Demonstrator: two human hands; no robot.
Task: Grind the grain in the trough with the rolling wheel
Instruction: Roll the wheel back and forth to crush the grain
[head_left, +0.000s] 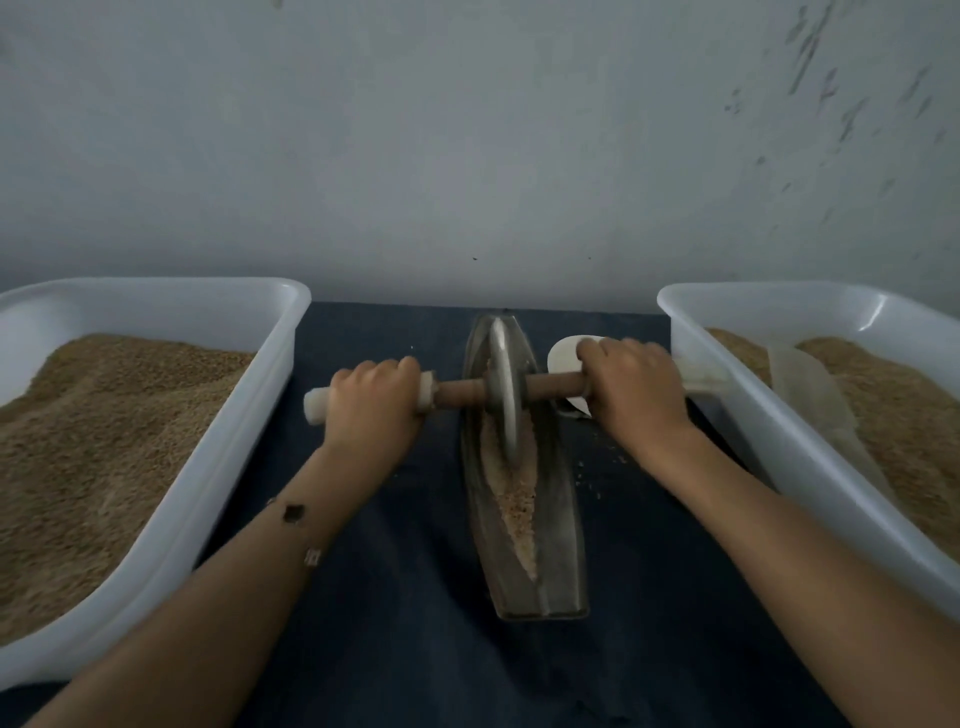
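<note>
A long boat-shaped metal trough (558, 519) lies lengthwise on the dark blue cloth in the middle. Crushed pale grain (519, 512) fills its groove from the middle to the near end. A grey metal rolling wheel (505, 387) stands upright in the far half of the trough, on a brown wooden axle (462, 391) with white end grips. My left hand (371, 397) grips the left end of the axle. My right hand (634, 387) grips the right end. Both hands sit level on either side of the wheel.
A white plastic tub (244, 431) heaped with brown grain stands at the left. A second white tub (748, 410) with grain and a translucent scoop (810, 395) stands at the right. A small white dish (563, 353) lies behind my right hand. Stray grains dot the cloth (405, 623). A grey wall rises behind.
</note>
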